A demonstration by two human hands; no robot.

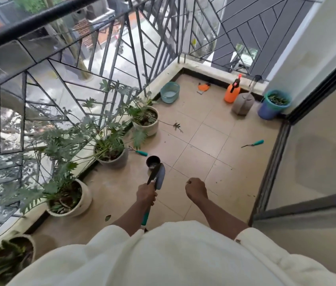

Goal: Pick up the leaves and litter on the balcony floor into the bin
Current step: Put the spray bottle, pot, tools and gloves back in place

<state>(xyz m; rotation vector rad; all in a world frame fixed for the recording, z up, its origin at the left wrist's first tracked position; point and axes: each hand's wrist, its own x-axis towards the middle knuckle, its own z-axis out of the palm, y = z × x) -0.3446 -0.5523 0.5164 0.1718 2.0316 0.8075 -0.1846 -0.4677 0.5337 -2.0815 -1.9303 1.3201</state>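
- The left hand (146, 194) has its fingers wrapped tight around a trowel (159, 175) and what looks like a second dark tool. Holding them in one hand leaves the other hand free.
- The right hand (196, 188) is curled into a loose fist. It holds nothing that I can see.
- The bin (274, 107) stands far off in the corner by the wall, out of the way of feet. It already has leaves in it.
- A dry leaf (177, 126) lies on the floor (204, 141) near a white pot (145, 120). I think it fell from the plant there.
- A small leaf (107, 218) lies close to the person, by another pot (70, 200).
- Little brown bits are scattered on the tiles too.
- Two small tools with green handles lie on the floor, one (252, 143) in the open and one (140, 152) by a grey pot.
- The pots stand in a row along the rail (39, 19), most likely to get light.
- The leaves are not picked up yet, so most of the job is still to do.
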